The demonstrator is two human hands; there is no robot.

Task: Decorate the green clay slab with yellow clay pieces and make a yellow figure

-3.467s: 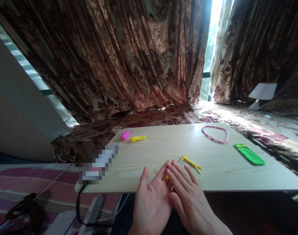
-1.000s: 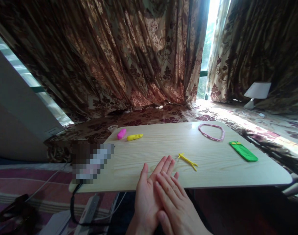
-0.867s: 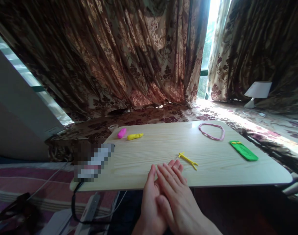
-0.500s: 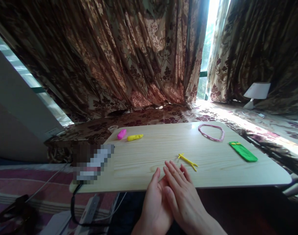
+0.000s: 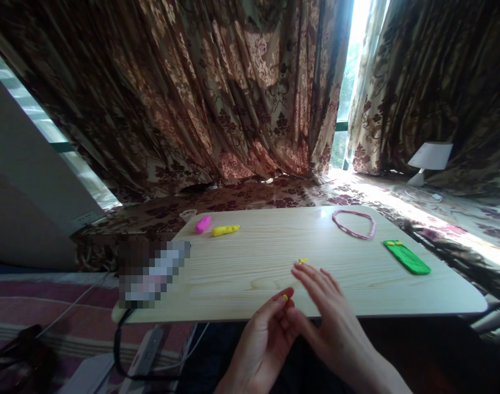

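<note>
My left hand (image 5: 270, 334) is at the table's front edge, thumb and index finger pinching a small yellow lump of modelling clay (image 5: 285, 298). Close beside it, my right hand (image 5: 327, 309) is open with its fingers stretched out, its thumb near the left fingers. Just beyond the right fingertips lies a thin yellow branching clay figure (image 5: 302, 261); most of it is hidden behind that hand. Farther back on the left are a pink clay piece (image 5: 202, 224) and a yellow clay piece (image 5: 225, 230).
On the right of the pale wooden table (image 5: 250, 246) lie a pink twisted loop (image 5: 354, 225) and a flat green clay piece (image 5: 406, 257) with yellow bits. A blurred-out object (image 5: 157, 273) sits at the left edge. Behind are a white lamp (image 5: 430, 156) and patterned curtains (image 5: 233, 93).
My hands, pressed palm to palm before, have come apart. The right has moved to the right over the branching figure; the left now shows a yellow lump in its pinch.
</note>
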